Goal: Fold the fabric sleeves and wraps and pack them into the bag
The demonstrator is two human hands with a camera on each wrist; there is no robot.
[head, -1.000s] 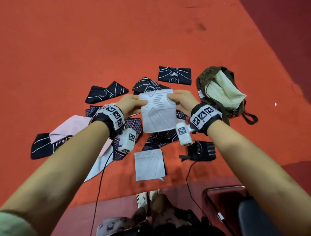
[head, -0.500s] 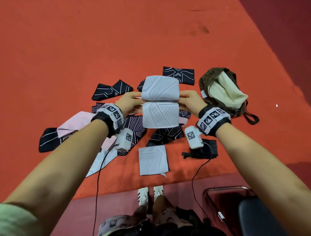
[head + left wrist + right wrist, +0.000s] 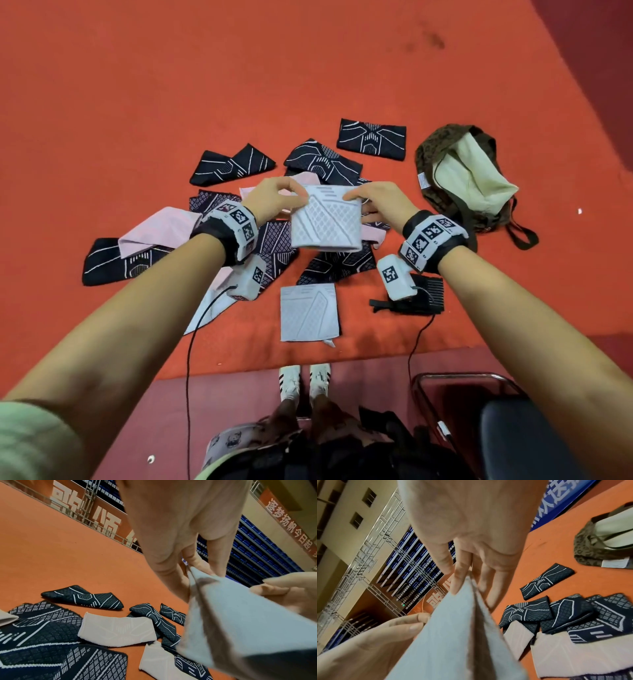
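The folded white sleeve [image 3: 325,222] is held mid-frame above the floor, its top corners pinched by the left hand [image 3: 274,198] and right hand [image 3: 383,202], with the open bag [image 3: 442,154] lying nearer the right hand, toward the right of the frame.

Even indoor light, soft shadows, wide-angle edge warping, blurred close fabric.

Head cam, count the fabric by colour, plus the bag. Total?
White sleeves: 2, one held, one on the floor
Black patterned pieces: at least 6, overlaps hide edges
Pink pieces: at least 2
Black ribbed wrap: 1
Bag: 1
Total: at least 12
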